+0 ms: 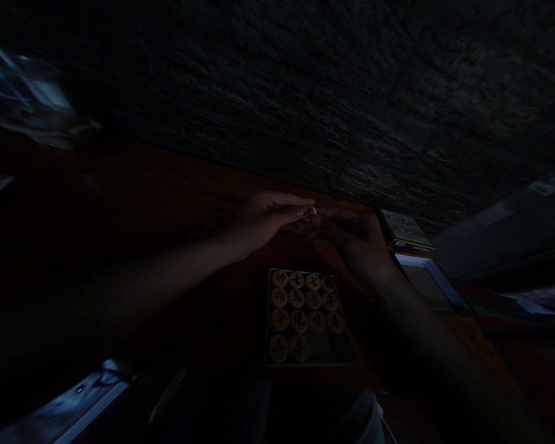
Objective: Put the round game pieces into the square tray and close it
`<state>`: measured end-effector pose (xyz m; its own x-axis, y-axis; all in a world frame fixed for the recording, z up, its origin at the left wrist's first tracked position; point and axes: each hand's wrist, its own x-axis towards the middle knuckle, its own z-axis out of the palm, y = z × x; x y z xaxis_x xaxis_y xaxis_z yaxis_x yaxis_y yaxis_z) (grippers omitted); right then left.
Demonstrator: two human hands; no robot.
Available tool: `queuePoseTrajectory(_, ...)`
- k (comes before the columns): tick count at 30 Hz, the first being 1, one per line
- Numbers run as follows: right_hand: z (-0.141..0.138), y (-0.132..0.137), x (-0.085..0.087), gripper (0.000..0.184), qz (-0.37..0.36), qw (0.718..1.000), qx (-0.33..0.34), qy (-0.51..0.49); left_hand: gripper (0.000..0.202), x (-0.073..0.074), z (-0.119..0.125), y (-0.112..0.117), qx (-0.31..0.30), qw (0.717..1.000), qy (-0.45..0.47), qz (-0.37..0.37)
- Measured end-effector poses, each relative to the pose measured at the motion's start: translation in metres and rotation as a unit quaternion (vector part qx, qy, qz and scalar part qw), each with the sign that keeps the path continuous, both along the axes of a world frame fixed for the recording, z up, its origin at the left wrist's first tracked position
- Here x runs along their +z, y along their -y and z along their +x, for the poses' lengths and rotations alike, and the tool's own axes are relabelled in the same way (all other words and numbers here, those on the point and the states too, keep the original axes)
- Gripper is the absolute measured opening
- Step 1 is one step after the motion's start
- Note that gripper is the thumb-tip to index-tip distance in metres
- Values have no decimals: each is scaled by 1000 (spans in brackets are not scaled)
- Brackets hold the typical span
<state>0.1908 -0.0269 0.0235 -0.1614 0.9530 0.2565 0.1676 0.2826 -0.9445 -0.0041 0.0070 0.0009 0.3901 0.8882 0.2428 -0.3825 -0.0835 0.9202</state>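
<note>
In the head view, a round Chinese chess piece [309, 213] with a red character is held up between my two hands. My left hand [269, 217] pinches it between thumb and fingers from the left. From the right, the fingertips of my right hand [354, 237] close on its other edge. Below the hands lies a shallow square box [326, 343] with rows of round pieces marked in red and black characters. Its front row has two pieces at the left, a red-marked piece [279, 348] and a black-marked piece [300, 347], with bare box floor to their right.
The scene is very dark. A dark stone-textured wall [305, 123] rises behind the wooden table [176, 179]. To the right are a printed box [406, 228] and a pale-edged open tray or lid [428, 280]. A blurred dish-like object [50, 129] stands at the far left.
</note>
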Motion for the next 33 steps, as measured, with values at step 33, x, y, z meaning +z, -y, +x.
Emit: queuePoseTrajectory(33,7,6,-6,21,280,938,-30,200,28,12,-5,2,-144,976,-22,-160)
